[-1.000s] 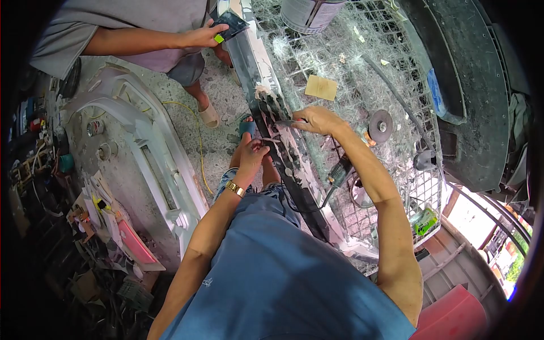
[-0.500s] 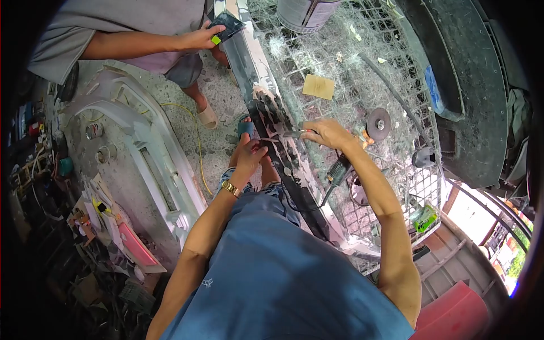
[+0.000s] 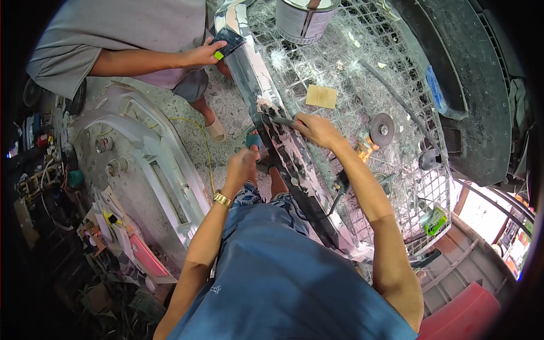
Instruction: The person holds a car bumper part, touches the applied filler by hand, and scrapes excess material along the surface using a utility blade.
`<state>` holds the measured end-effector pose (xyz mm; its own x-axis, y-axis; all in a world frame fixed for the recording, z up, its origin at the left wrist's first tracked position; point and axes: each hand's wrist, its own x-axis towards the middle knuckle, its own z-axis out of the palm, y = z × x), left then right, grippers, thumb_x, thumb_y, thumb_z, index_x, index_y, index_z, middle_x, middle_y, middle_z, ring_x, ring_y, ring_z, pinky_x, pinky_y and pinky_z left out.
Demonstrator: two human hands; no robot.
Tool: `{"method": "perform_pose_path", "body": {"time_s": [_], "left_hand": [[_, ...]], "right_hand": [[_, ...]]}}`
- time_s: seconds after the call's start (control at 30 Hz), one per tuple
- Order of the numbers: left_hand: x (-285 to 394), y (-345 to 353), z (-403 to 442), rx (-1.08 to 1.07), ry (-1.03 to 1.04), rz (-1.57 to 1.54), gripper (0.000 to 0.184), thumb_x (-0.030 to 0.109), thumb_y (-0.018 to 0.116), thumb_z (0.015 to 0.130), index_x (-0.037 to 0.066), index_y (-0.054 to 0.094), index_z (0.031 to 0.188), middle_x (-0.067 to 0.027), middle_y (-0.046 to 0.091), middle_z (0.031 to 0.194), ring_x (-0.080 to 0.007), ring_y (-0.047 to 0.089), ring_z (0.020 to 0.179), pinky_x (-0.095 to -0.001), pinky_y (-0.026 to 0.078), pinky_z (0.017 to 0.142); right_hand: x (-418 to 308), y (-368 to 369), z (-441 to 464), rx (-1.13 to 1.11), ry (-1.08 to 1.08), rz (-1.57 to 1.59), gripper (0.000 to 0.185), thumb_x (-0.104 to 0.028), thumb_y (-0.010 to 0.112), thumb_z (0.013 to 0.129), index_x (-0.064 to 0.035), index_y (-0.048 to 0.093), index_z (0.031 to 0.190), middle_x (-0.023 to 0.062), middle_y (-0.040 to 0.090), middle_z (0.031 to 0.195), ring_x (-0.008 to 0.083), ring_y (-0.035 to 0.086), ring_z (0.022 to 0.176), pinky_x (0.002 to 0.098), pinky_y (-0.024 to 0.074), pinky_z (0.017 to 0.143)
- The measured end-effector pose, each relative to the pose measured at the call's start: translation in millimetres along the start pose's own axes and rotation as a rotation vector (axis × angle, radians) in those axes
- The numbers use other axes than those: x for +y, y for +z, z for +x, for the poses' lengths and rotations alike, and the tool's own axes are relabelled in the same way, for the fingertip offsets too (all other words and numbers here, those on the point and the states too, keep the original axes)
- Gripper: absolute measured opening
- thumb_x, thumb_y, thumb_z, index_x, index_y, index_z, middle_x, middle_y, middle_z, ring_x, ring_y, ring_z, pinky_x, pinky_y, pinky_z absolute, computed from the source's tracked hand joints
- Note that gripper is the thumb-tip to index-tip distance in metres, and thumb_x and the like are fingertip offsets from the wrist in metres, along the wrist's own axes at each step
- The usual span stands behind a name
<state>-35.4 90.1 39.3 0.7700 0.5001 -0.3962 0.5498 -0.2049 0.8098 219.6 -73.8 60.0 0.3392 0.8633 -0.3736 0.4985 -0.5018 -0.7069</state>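
Observation:
A long car bumper [image 3: 290, 164], black with pinkish filler patches, runs diagonally in front of me along the edge of a mesh-topped stand. My right hand [image 3: 320, 131] is closed around a slim grey blade-like tool [image 3: 283, 121], whose tip lies over the patched part of the bumper. My left hand [image 3: 242, 164], below a gold watch, is held left of the bumper and apart from it. Its fingers are curled and slightly blurred, so what they hold, if anything, is hidden.
A co-worker's hand [image 3: 207, 54] presses a dark sanding block [image 3: 229, 42] on the bumper's far end. On the mesh [image 3: 422, 195] are a paint can [image 3: 306, 22], sandpaper [image 3: 321, 96], a grinder disc [image 3: 382, 129] and a cable. A grey bumper [image 3: 161, 170] rests at left.
My left hand has drawn back from the bumper, down and to the left. The tool in my right hand has shifted up along the bumper. The co-worker's hand stays at the far end.

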Motion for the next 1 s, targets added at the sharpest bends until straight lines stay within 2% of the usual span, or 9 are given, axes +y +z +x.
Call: {"method": "perform_pose_path", "body": {"time_s": [0.07,0.2,0.27,0.3,0.37,0.4,0.6,0.8,1.0], "left_hand": [[-29.2,-19.8,-1.0,0.039,-0.341,-0.197,0.026,0.021,0.058,0.096,-0.001,0.061,0.082,-0.0055,0.062,0.064,-0.0127,0.059,0.055,-0.0284,0.046,0.051],[-103.7,-39.6,-2.4,0.092,-0.34,0.053,0.028,0.021,0.063,0.094,0.002,0.059,0.074,-0.005,0.06,0.062,-0.0124,0.059,0.053,-0.0276,0.047,0.048],[-105.7,-43.9,0.9,0.041,-0.55,0.019,0.023,0.02,0.067,0.092,0.004,0.061,0.075,-0.0033,0.059,0.061,-0.0127,0.06,0.054,-0.0269,0.048,0.047],[-106.0,-42.4,4.0,0.031,-0.547,0.034,0.023,0.02,0.067,0.092,0.004,0.061,0.075,-0.0033,0.059,0.061,-0.0127,0.06,0.054,-0.0269,0.048,0.047],[-112.7,-35.5,9.4,0.018,-0.544,-0.26,0.019,0.019,0.07,0.09,0.004,0.064,0.08,-0.0031,0.061,0.067,-0.0138,0.062,0.057,-0.0254,0.047,0.045],[-109.0,-28.9,8.1,0.017,-0.481,-0.336,0.02,0.023,0.068,0.092,0.003,0.065,0.09,-0.003,0.064,0.076,-0.0142,0.065,0.066,-0.025,0.05,0.053],[-7.2,-4.1,44.5,-0.017,-0.413,-0.573,0.026,0.028,0.061,0.096,0.003,0.064,0.103,-0.0032,0.067,0.087,-0.0132,0.066,0.082,-0.0251,0.051,0.07],[6.9,5.9,91.9,0.054,-0.296,-0.54,0.018,0.022,0.067,0.092,0.005,0.066,0.095,-0.0024,0.065,0.078,-0.009,0.06,0.067,-0.0205,0.046,0.061],[12.0,12.2,92.0,0.137,-0.267,-0.533,0.015,0.016,0.069,0.09,0.006,0.064,0.081,0.0018,0.059,0.073,-0.0073,0.054,0.063,-0.0201,0.044,0.06]], "right_hand": [[-1.3,7.8,11.6,0.053,0.003,-0.078,0.032,-0.039,0.05,0.097,-0.0075,0.051,0.104,0.023,0.065,0.089,0.0432,0.062,0.089,0.0527,0.0466,0.072],[-10.2,12.1,19.7,0.077,0.045,-0.066,0.031,-0.037,0.051,0.097,-0.0077,0.049,0.106,0.0223,0.066,0.09,0.0432,0.062,0.089,0.0527,0.0466,0.073],[-8.0,17.6,19.3,0.097,0.028,-0.028,0.031,-0.038,0.052,0.096,-0.009,0.048,0.107,0.0204,0.065,0.086,0.043,0.062,0.086,0.0528,0.0458,0.07],[-6.0,19.8,18.9,0.107,0.038,-0.016,0.031,-0.038,0.052,0.096,-0.009,0.048,0.107,0.0204,0.065,0.086,0.043,0.062,0.086,0.0528,0.0458,0.07],[-2.3,25.2,18.3,0.156,-0.049,0.039,0.031,-0.037,0.054,0.095,-0.0091,0.048,0.107,0.0186,0.065,0.09,0.0423,0.062,0.088,0.052,0.0464,0.07],[-0.4,28.0,18.3,0.17,-0.038,0.053,0.031,-0.037,0.054,0.095,-0.0091,0.048,0.107,0.0186,0.065,0.09,0.0423,0.062,0.088,0.052,0.0464,0.07],[-0.1,40.2,19.4,0.184,-0.069,-0.069,0.029,-0.035,0.054,0.094,-0.0112,0.051,0.11,0.0122,0.059,0.099,0.0362,0.063,0.088,0.0479,0.0502,0.071],[-0.4,44.2,15.4,0.179,-0.081,-0.135,0.026,-0.031,0.056,0.093,-0.0138,0.054,0.112,0.0112,0.058,0.102,0.0359,0.065,0.083,0.0478,0.0527,0.071],[1.0,50.6,13.0,0.18,-0.086,-0.161,0.026,-0.03,0.055,0.093,-0.0143,0.057,0.113,0.0101,0.057,0.101,0.0349,0.065,0.082,0.0467,0.0534,0.071]]}}
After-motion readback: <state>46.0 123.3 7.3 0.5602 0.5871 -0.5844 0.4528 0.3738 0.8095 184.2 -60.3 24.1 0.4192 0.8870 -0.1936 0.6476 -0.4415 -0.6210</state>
